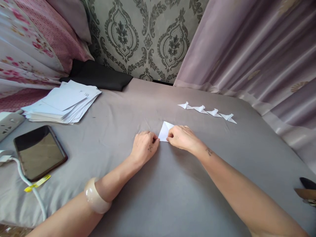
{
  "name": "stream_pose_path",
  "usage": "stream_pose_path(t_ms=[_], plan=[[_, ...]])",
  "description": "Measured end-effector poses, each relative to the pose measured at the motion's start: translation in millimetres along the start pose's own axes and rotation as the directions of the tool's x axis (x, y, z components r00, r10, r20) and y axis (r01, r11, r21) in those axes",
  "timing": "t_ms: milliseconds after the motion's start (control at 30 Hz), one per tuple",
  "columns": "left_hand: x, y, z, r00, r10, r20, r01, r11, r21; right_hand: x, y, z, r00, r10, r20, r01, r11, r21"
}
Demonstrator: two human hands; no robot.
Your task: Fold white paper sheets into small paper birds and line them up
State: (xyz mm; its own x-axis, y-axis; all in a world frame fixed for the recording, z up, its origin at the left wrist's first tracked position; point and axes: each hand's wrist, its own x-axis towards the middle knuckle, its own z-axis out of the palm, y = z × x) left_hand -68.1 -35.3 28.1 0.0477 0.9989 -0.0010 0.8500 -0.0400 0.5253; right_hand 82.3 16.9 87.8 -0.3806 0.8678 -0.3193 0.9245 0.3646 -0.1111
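Note:
A small folded piece of white paper (163, 132) lies on the grey sheet, between my two hands. My left hand (145, 146) pinches its lower left corner with thumb and forefinger. At the paper's right side, my right hand (183, 136) has its fingers closed on the edge and covers part of it. A crease runs down from the paper's top point. Beyond my right hand, several small folded white paper figures (214, 112) sit in a slanting row.
A stack of white paper sheets (61, 102) lies at the left, near a black cloth-like item (98, 75). Closer to me are a phone (39, 151), a white cable (29, 187) and a power strip (11, 123). Curtains (247, 49) hang at the right; dark objects (307, 191) show at the right edge.

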Motion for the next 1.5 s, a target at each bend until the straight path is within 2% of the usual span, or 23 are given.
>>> stream_pose_path(t_ms=[133, 200, 300, 400, 500, 600, 700, 933, 1200, 1267, 1300, 1333, 1367, 1400, 1433, 1467, 1500], plan=[[4, 0, -4, 0.997, -0.052, 0.051, 0.055, 0.998, -0.044, 3, -1, -5, 0.999, 0.017, 0.047, -0.016, 1.0, -0.011], [6, -3, -2, 0.999, -0.016, 0.042, 0.018, 0.999, -0.03, 4, -3, -8, 0.997, 0.029, 0.068, -0.028, 0.999, -0.017], [7, -10, 7, 0.983, 0.18, -0.02, -0.179, 0.983, 0.032, 6, -4, -13, 0.994, 0.039, 0.103, -0.037, 0.999, -0.023], [8, -15, 14, 0.919, 0.392, -0.034, -0.388, 0.918, 0.087, 10, -5, -16, 0.987, 0.044, 0.155, -0.041, 0.999, -0.027], [6, -14, 15, 0.872, 0.49, 0.026, -0.485, 0.854, 0.189, 13, -7, -19, 0.98, 0.06, 0.189, -0.055, 0.998, -0.029], [0, -9, 11, 0.838, 0.532, 0.121, -0.541, 0.783, 0.307, 15, -8, -20, 0.975, 0.08, 0.21, -0.076, 0.997, -0.028], [-11, -2, 7, 0.831, 0.535, 0.151, -0.551, 0.754, 0.358, 17, -8, -21, 0.971, 0.089, 0.223, -0.087, 0.996, -0.02], [-26, 7, 6, 0.871, 0.481, 0.097, -0.481, 0.799, 0.359, 20, -4, -22, 0.969, 0.076, 0.236, -0.08, 0.997, 0.007], [-20, 4, 7, 0.85, 0.509, 0.132, -0.519, 0.769, 0.374, 19, 0, -22, 0.982, 0.028, 0.189, -0.044, 0.996, 0.079], [-18, 3, 6, 0.848, 0.511, 0.14, -0.524, 0.766, 0.373, 11, 10, -19, 0.994, -0.025, 0.109, 0.008, 0.988, 0.153], [-17, 2, 5, 0.848, 0.511, 0.141, -0.524, 0.767, 0.37, 5, 18, -16, 0.999, -0.049, 0.019, 0.044, 0.978, 0.206], [-17, 2, 4, 0.849, 0.51, 0.141, -0.523, 0.769, 0.366, -1, 25, -10, 0.978, -0.034, -0.205, 0.101, 0.939, 0.33], [-16, 2, 3, 0.85, 0.508, 0.141, -0.522, 0.773, 0.362, -7, 33, -2, 0.924, 0.038, -0.38, 0.139, 0.893, 0.428], [-16, 1, 3, 0.851, 0.506, 0.143, -0.521, 0.776, 0.355, -13, 41, 8, 0.869, 0.147, -0.472, 0.127, 0.856, 0.502], [-16, 1, 2, 0.852, 0.503, 0.145, -0.52, 0.78, 0.349, -19, 47, 19, 0.832, 0.262, -0.49, 0.069, 0.827, 0.559], [-16, 1, 2, 0.853, 0.501, 0.147, -0.519, 0.782, 0.344, -25, 52, 31, 0.821, 0.338, -0.46, -0.003, 0.808, 0.589], [-17, 1, 2, 0.854, 0.499, 0.149, -0.518, 0.784, 0.342, -29, 54, 43, 0.829, 0.365, -0.424, -0.044, 0.799, 0.6]])
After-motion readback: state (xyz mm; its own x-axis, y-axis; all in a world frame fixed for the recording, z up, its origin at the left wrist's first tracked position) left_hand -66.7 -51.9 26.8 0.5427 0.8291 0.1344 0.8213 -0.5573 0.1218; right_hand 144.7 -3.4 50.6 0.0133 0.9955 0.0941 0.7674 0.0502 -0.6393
